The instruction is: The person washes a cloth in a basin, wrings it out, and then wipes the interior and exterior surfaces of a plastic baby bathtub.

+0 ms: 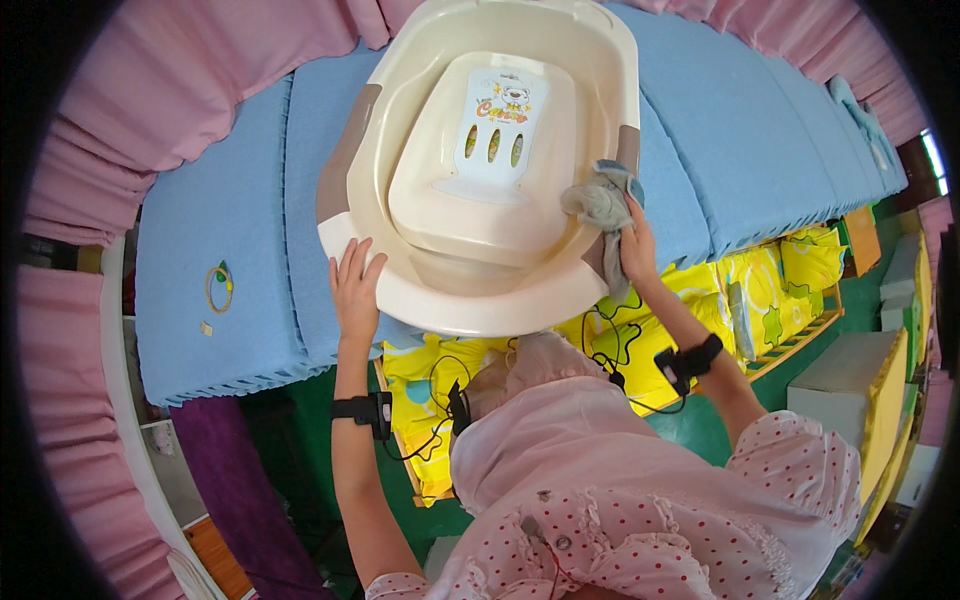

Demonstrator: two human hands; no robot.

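A large cream baby bathtub (460,305) with brown side panels stands on a blue-covered table. Inside it is a moulded cream seat section bearing a white patterned panel (497,130) with three oval slots. On the tub's near left rim lies my left hand (355,285), its fingers spread out over the edge. My right hand (638,245) holds a crumpled grey cloth (600,203) against the right rim. Part of the cloth hangs down outside the tub, and my fingers are partly hidden by it.
Blue covers (222,290) reach to both sides, with a yellow-green ring (219,288) at the left. Yellow patterned bedding (735,300) in wooden frames lies below the table edge. Pink curtains (180,90) hang behind and at the left. Black cables (615,340) dangle near my body.
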